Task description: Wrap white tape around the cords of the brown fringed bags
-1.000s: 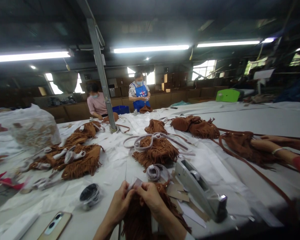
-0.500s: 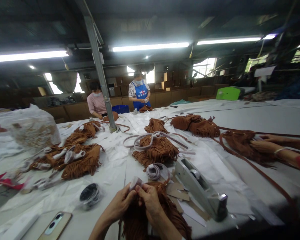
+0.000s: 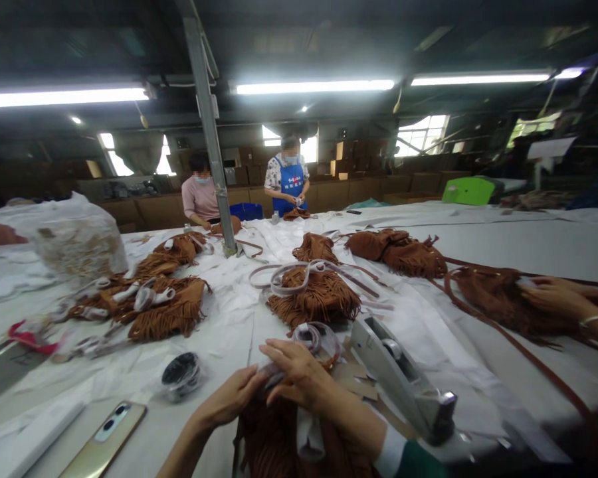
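One pale wrapped piece point(image 3: 272, 376) is pinched in the left hand point(image 3: 234, 396), seemingly for steadiness, beneath the loosely spread right hand point(image 3: 303, 374); from there, a brown fringed bag point(image 3: 270, 438) lies at six o'clock, a tape dispenser point(image 3: 399, 383) at three, probably for easy reach.

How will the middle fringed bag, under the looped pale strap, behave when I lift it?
Probably floppy: the bag lies slumped. Its fringe splays in loose strands, so it may swing or catch. The strap loops loosely on top, so it may slide or trail.
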